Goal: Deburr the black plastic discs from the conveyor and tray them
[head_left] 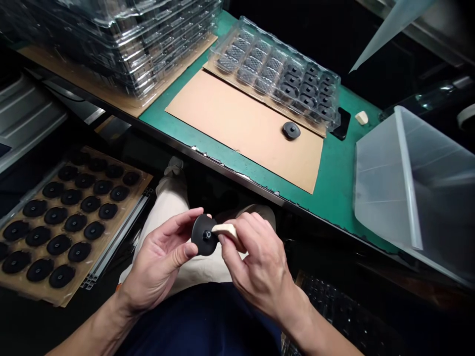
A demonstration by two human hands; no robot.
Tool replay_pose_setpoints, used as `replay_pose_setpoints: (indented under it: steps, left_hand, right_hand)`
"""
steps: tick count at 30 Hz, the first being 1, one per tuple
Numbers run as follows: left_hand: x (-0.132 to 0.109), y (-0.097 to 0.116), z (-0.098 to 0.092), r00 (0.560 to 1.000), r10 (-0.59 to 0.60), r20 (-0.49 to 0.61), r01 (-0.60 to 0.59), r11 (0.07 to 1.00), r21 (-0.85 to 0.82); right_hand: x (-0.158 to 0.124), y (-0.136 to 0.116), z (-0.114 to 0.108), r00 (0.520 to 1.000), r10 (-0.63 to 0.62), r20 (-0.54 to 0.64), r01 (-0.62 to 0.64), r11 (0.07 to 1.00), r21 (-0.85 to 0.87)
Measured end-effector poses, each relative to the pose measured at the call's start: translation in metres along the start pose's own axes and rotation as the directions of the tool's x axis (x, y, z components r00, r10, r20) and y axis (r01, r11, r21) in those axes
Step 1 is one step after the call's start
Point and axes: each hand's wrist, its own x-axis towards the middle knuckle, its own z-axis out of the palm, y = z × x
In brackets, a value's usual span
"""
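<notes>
Above my lap, my left hand (163,254) grips a round black disc-shaped part (202,240) by its edge, thumb in front and fingers behind. A short stem with a hole stands out from the middle of the disc's face. My right hand (258,257) is closed on a cream-coloured block (228,231), perhaps an eraser or a piece of sponge. The block's tip touches the disc's face right beside the stem. A similar black part (291,130) lies on the cardboard sheet (241,123) on the table.
A clear plastic tray (274,74) with black parts stands at the back of the green table (337,183). Stacked clear trays (141,59) rise at left. Another tray of black discs (76,222) sits lower left. A translucent bin (406,173) and a second cream block (361,117) are at right.
</notes>
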Motion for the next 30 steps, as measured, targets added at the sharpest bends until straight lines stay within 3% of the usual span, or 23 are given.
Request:
replay_pose_setpoints:
  steps: [3,8,12,15,17,20,23,26,30]
  left_hand:
    - [-0.001,0.001,-0.003,0.989,-0.144,0.035,0.145,0.989,-0.031]
    - [-0.004,0.002,-0.012,0.932,-0.348,0.101,0.353,0.935,-0.037]
    - [-0.007,-0.004,-0.018,0.886,-0.418,0.199,0.431,0.902,-0.025]
    - [-0.006,-0.010,-0.017,0.881,-0.412,0.234,0.436,0.898,-0.061]
    - [-0.003,-0.011,-0.011,0.902,-0.376,0.212,0.402,0.911,-0.095]
    - [0.006,-0.007,0.001,0.930,-0.355,0.098,0.363,0.928,-0.082]
    - [0.014,-0.003,0.010,0.937,-0.339,-0.080,0.340,0.940,0.001]
    - [0.017,-0.007,0.012,0.950,-0.281,-0.134,0.286,0.958,0.020]
    - [0.012,-0.016,0.014,0.970,-0.241,-0.023,0.242,0.968,0.061]
  right_hand:
    - [-0.001,0.002,-0.002,0.998,-0.051,0.044,0.052,0.999,-0.009]
    - [-0.003,0.003,-0.007,0.981,-0.148,0.124,0.146,0.989,0.027]
    - [0.002,0.007,-0.009,0.952,-0.262,0.155,0.252,0.964,0.083]
    - [0.006,0.014,-0.010,0.933,-0.338,0.125,0.311,0.930,0.194]
    - [0.006,0.021,-0.009,0.964,-0.264,0.022,0.245,0.919,0.310]
    - [-0.003,0.033,-0.005,0.992,0.082,-0.096,-0.023,0.865,0.501]
    - [-0.017,0.042,0.007,0.948,0.311,0.072,-0.290,0.744,0.603]
    - [-0.029,0.044,0.026,0.909,0.339,0.243,-0.415,0.688,0.595]
    - [-0.035,0.038,0.043,0.909,0.302,0.288,-0.416,0.618,0.667]
